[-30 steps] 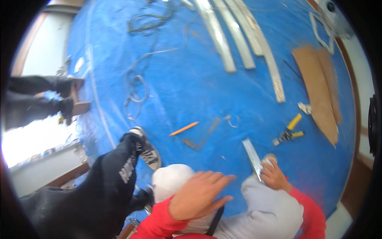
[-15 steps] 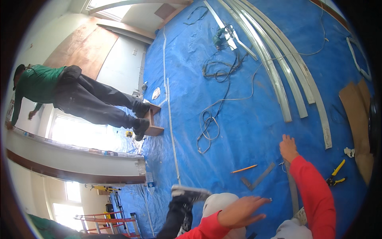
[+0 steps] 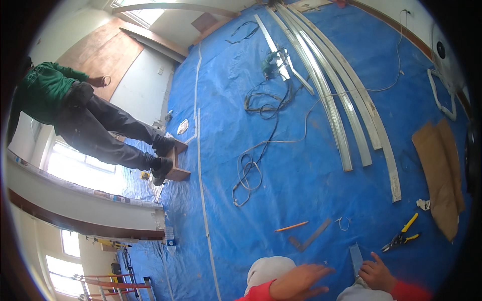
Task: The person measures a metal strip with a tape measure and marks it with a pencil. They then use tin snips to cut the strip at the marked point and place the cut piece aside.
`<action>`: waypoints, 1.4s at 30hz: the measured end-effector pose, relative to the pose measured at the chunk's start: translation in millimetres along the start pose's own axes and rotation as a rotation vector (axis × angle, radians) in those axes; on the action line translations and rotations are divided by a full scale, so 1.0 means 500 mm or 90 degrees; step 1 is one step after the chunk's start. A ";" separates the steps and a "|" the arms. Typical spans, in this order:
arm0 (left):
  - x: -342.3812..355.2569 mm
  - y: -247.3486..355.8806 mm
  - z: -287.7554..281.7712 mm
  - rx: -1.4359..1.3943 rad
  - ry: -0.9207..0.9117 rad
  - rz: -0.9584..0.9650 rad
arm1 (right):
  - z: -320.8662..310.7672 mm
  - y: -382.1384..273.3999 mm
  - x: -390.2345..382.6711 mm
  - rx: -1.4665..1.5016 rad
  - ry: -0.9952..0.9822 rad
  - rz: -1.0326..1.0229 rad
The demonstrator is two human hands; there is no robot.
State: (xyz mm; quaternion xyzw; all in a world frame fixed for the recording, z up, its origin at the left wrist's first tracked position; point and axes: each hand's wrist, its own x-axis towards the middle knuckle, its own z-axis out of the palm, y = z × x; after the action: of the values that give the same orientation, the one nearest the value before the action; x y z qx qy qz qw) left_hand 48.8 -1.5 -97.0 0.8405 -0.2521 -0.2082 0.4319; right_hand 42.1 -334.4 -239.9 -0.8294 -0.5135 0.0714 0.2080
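My left hand [image 3: 303, 282] is held over my light-coloured knee, fingers stretched out and nothing in them. My right hand [image 3: 377, 273] is at the edge of a short grey metal strip [image 3: 356, 258], fingers partly curled against it; its near end is hidden by my hand and knee. Beyond the strip lie a small loop of thin wire [image 3: 343, 223], a flat metal square [image 3: 312, 236] and an orange pencil [image 3: 291, 226]. Yellow-handled snips [image 3: 401, 233] rest to the right of my right hand.
Long metal channels [image 3: 334, 120] stretch away over the blue sheet [image 3: 221, 150]. A corded power tool [image 3: 269, 65] lies among cables. Brown cardboard [image 3: 436, 175] is at right. At left, a person in green [image 3: 47, 93] stands on a low wooden step [image 3: 177, 165]; an orange ladder [image 3: 115, 286] is nearer.
My right hand has drawn back toward me, and the short metal strip has come closer with it. My left hand stays spread. The person at left has raised a hand.
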 end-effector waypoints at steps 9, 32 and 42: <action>-0.001 0.013 0.006 -0.021 -0.069 -0.088 | 0.099 0.202 0.222 -0.025 0.066 0.176; 0.002 0.031 0.043 -0.016 -0.057 -0.033 | 0.081 -0.017 -0.088 0.043 -0.084 -0.063; 0.007 0.021 0.043 -0.103 -0.041 0.012 | 0.094 0.206 0.189 0.119 0.215 0.198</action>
State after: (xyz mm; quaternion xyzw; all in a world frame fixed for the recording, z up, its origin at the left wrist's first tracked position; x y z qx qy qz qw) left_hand 37.0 -22.3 -100.2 0.7931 -0.2564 -0.2506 0.4924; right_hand 154.8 -278.0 -316.4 -0.8760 -0.3286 0.0100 0.3529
